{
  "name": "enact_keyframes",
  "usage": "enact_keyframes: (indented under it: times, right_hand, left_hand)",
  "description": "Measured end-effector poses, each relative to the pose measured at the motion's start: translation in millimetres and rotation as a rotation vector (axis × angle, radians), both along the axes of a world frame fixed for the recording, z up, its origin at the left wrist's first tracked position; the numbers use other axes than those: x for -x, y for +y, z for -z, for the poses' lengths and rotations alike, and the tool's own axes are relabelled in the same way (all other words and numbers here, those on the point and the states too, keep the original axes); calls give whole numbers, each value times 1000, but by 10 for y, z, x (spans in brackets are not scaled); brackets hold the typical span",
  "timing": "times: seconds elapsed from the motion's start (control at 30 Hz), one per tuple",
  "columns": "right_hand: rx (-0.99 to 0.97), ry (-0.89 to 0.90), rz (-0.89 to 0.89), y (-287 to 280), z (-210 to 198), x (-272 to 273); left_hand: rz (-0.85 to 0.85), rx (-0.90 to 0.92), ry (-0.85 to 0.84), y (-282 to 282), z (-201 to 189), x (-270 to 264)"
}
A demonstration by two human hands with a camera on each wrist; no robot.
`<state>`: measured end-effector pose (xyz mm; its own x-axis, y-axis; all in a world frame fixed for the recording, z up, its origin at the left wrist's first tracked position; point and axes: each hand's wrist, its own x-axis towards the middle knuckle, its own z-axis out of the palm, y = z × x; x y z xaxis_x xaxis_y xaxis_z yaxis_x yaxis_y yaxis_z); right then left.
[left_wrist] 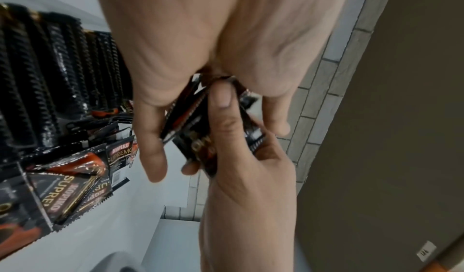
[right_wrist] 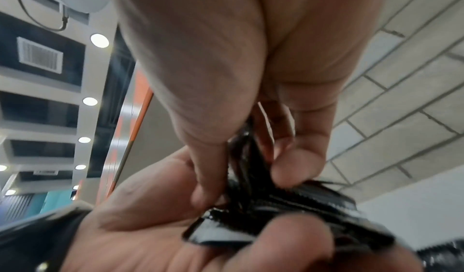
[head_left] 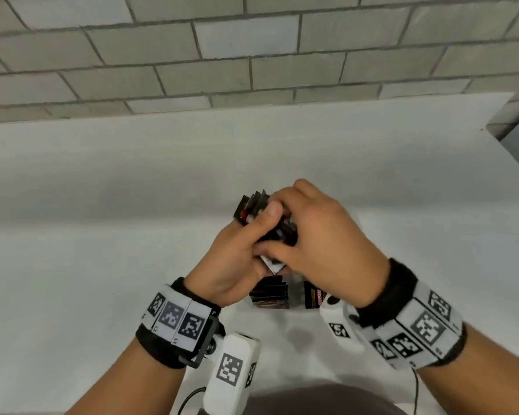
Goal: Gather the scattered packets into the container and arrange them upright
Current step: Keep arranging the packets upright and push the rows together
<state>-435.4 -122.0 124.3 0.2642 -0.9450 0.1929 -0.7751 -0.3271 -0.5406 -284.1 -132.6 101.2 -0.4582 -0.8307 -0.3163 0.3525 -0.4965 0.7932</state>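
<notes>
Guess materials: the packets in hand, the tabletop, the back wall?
Packets: glossy black plastic or foil film, going by the sharp highlights and serrated sealed edges on the row of upright packets. Tabletop: smooth matte white, probably laminate or painted board; cannot tell which. Wall: pale grey blocks with recessed joints, likely painted masonry or tile.

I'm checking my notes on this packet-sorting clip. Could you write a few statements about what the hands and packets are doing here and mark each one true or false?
1. Both hands grip one bundle of packets. True.
2. The left hand lies flat on the table. False: it holds the bundle above the table.
3. More packets stand on edge below the hands. True.
4. The right hand is empty. False: its fingers pinch the bundle.
</notes>
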Motion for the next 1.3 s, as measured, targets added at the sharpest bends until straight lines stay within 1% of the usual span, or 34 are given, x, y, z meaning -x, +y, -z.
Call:
enact_keyframes:
  times: [0.1, 0.13, 0.2, 0.27, 0.37, 0.4, 0.5, 0.6, 0.8, 0.83, 0.87, 0.93, 1.0, 1.07, 1.1, 1.17, 1.23, 1.3]
  right_hand:
    - [-116, -99, -81, 89, 37, -5]
    - [-141, -163, -85, 108, 38, 10]
    - [-160, -352, -72, 109, 59, 61]
    - [-136, -496, -35, 86, 85, 123]
    - [-81, -545, 85, 45, 137, 193]
    - [-101, -555, 112, 33, 152, 210]
    - [-260, -653, 105, 1, 191, 249]
    - [-294, -678, 148, -20, 203, 306]
    - [-327, -714, 200, -87, 191, 435]
    - [-287, -720, 226, -105, 188, 440]
    - [-200, -705, 261, -122, 180, 441]
    - [32, -634, 283, -146, 148, 435]
    - [155, -532, 175, -125, 131, 398]
    - [133, -402, 19, -58, 154, 331]
    - [97, -364, -27, -28, 182, 299]
    - [47, -385, -56, 7, 225, 288]
    - [51, -403, -38, 13, 251, 317]
    - [7, -429, -5, 7, 266, 337]
  left_hand:
    - [-95, -51, -5, 1, 54, -66]
    - [-114, -67, 7, -1, 77, -98]
    - [-117, -72, 17, 0, 123, -159]
    - [-102, -55, 36, 11, 137, -200]
    - [-74, -21, 64, 34, 117, -233]
    - [-70, -13, 67, 38, 103, -232]
    - [-48, 20, 55, 41, 90, -202]
    - [-26, 36, 41, 43, 103, -168]
    - [-77, 9, 34, 39, 145, -148]
    - [-100, 7, 23, 40, 143, -132]
    - [-121, 8, 1, 41, 137, -112]
    - [-145, 21, -51, 37, 120, -61]
    - [-168, 23, -70, 42, 97, 4]
    - [-188, 21, -26, 50, 83, 47]
    - [-192, 21, -2, 51, 80, 56]
    - [-178, 26, 10, 58, 87, 44]
    - [-133, 49, -9, 74, 116, 19]
    - [-103, 56, -22, 86, 129, 11]
